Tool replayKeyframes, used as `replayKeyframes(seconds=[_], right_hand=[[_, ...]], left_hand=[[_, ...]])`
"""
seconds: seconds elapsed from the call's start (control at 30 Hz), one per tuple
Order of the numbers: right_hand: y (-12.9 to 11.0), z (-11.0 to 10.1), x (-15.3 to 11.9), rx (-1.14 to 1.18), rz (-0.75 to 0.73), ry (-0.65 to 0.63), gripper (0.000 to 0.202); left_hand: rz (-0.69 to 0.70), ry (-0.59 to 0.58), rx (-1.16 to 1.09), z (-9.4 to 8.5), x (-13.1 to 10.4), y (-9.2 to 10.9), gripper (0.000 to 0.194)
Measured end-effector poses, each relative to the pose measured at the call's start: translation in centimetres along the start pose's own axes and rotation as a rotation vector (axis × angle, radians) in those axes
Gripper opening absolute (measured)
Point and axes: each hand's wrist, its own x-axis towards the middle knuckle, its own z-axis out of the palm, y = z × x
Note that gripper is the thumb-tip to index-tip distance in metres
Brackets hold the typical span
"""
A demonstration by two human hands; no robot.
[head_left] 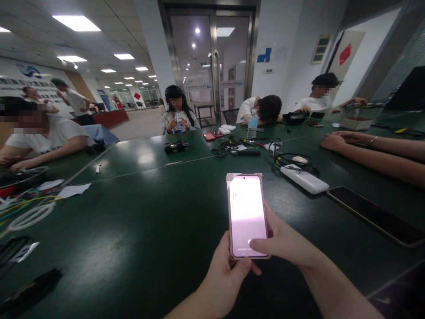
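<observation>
A phone point(247, 212) with a bright white and pink screen is held upright above the dark green table point(149, 221). My left hand point(226, 274) grips its lower left edge, the thumb at the bottom. Around the right side of the phone is my right hand point(282, 235), its thumb touching the lower part of the screen. The right hand's fingers are mostly hidden behind the phone. A white power bank point(304, 178) and a dark phone point(375, 212) lie to the right of my hands.
Cables point(229, 148), a water bottle point(252, 124) and a black device point(176, 146) lie or stand farther back. More cables point(31, 217) and papers point(75, 190) are at the left. Several people sit around the table; another person's forearms point(375, 150) rest at the right.
</observation>
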Motion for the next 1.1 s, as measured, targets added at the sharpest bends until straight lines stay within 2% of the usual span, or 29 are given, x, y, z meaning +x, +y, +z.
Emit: replayKeyframes(seconds=[0.13,0.27,0.47,0.67,0.93,1.1], right_hand=[[0.02,-0.18,-0.13,0.025,-0.048,-0.016,0.095],[0.2,-0.21,-0.07,0.12,-0.093,-0.016,0.079],[0.51,-0.26,0.46,0.234,-0.061,0.053,0.057],[0.51,-0.24,0.65,0.266,-0.076,0.059,0.054],[-0.1,0.47,0.8,0.31,-0.146,0.107,0.046],[-0.14,0.5,0.57,0.295,-0.15,0.087,0.044]], left_hand=[[-0.015,-0.001,0.007,-0.09,-0.05,0.03,0.049],[-0.012,-0.013,0.006,-0.14,-0.02,-0.09,0.052],[-0.022,-0.006,0.016,-0.13,-0.18,0.13,0.049],[-0.028,-0.014,0.049,-0.09,-0.12,0.16,0.049],[-0.043,0.089,0.112,0.32,-0.33,0.01,0.047],[-0.042,0.046,0.085,0.23,-0.41,0.12,0.046]])
